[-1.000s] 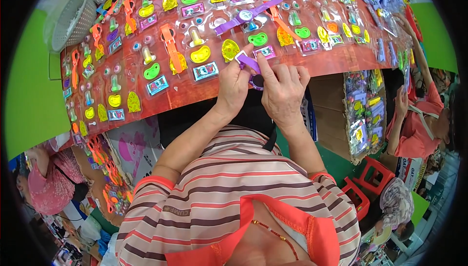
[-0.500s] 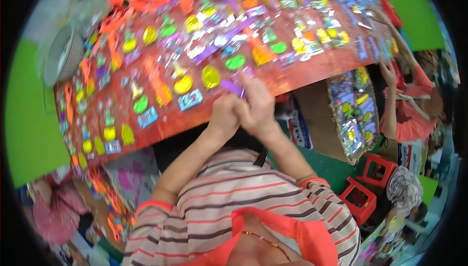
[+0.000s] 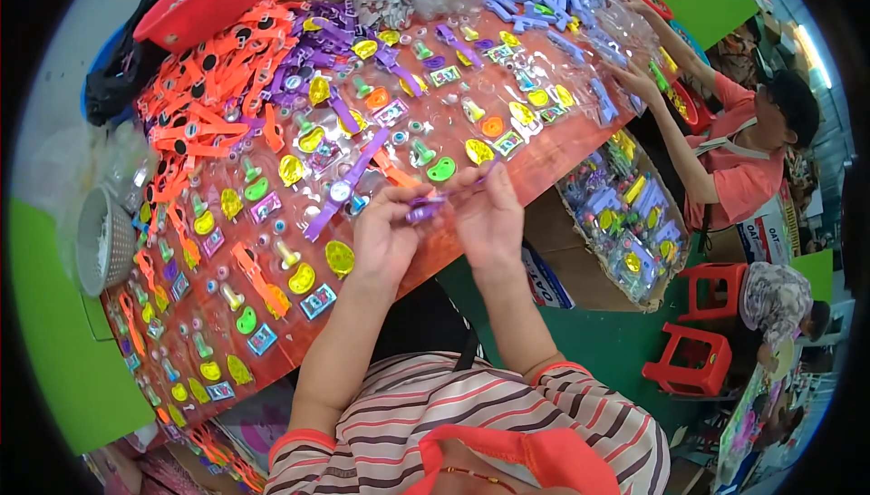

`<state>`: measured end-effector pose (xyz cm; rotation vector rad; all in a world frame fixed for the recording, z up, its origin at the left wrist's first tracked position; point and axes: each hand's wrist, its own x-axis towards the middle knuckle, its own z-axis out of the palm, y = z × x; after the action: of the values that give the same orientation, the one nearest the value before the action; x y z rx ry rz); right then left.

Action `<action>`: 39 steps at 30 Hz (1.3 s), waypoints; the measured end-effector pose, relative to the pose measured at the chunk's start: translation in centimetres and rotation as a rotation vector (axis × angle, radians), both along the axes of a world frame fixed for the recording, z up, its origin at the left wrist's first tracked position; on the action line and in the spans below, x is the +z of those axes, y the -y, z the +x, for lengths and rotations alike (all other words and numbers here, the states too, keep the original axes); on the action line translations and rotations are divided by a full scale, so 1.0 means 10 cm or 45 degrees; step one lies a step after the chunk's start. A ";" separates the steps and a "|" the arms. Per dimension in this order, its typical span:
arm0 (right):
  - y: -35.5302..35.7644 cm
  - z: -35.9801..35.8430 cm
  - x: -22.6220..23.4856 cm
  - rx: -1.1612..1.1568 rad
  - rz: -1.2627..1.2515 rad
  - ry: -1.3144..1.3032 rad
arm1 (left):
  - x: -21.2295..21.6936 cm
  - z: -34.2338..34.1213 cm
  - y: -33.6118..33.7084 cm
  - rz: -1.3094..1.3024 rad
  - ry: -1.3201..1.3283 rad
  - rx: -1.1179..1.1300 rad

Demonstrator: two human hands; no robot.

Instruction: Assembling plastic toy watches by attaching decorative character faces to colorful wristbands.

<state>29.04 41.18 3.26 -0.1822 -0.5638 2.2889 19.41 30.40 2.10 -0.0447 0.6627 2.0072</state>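
Printing shows on several things: the small pale-blue packet (image 3: 318, 301) at the near edge of the red table (image 3: 562, 164) bears a dark and reddish print, a pink packet (image 3: 265, 207) farther left is printed too, and a blue-and-white panel (image 3: 546, 279) with large lettering stands against the open carton (image 3: 589, 285) on the right. The purple toy watch (image 3: 424, 211) is held in the air above the table's near edge, between the two hands — glossy purple, its form partly hidden by fingers. The left hand (image 3: 385, 237) has its thumb and fingers closed on the watch; the right hand (image 3: 490, 223) pinches a thin purple strap end between thumb and fingertips. Just beyond, a second purple watch (image 3: 341, 190) with a pale round face lies slantwise across the clear blister trays — strap stretched out, both ends visible.
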 end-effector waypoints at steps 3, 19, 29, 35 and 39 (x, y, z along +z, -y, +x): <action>-0.23 0.05 0.01 -0.025 0.105 0.012 | 0.01 -0.14 -0.31 0.024 0.169 0.089; -1.85 -0.31 -0.19 -0.450 1.164 1.276 | 0.00 -0.85 -2.30 -0.232 -0.981 0.004; -2.55 -0.72 -0.80 -0.676 1.657 1.376 | -0.37 -0.75 -2.39 -0.777 -2.857 -0.058; -2.34 -0.71 -0.45 -0.520 1.866 1.813 | -0.42 -0.74 -2.49 -0.997 -3.103 -0.253; -2.38 -0.67 -0.50 -0.482 1.873 1.709 | -0.47 -0.73 -2.51 -0.882 -3.144 -0.038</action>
<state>22.38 64.95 -1.74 -0.9273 -2.3539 0.6434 12.06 55.52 -2.60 2.1406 2.5176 0.5946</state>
